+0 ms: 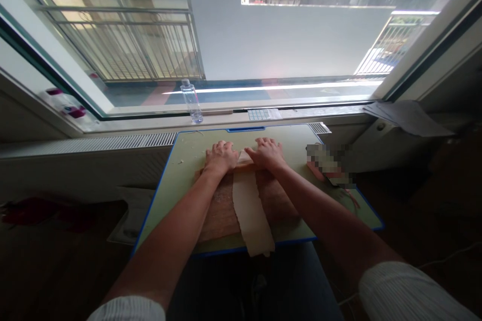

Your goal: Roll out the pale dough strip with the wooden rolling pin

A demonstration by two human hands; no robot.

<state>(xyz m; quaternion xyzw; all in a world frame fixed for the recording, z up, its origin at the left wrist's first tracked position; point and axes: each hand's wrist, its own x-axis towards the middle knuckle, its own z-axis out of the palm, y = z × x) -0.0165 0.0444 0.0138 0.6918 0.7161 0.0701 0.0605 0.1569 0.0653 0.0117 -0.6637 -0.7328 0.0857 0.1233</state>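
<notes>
A brown wooden board lies on the small table, and a long pale strip of what looks like dough runs along it, its near end hanging past the table's front edge. Across the strip lies a wooden rolling pin, its ends hidden beneath my hands. My left hand rests palm down over the pin's left part, fingers pointing forward. Over its right part, my right hand also presses palm down with fingers spread and thumb pointing inward. The strip's pale far end shows between my thumbs.
The green-topped table has a blue rim and small pale crumbs at left. A partly blurred pinkish item lies at its right. On the windowsill stand a clear bottle and a purple-capped bottle. Papers lie at right.
</notes>
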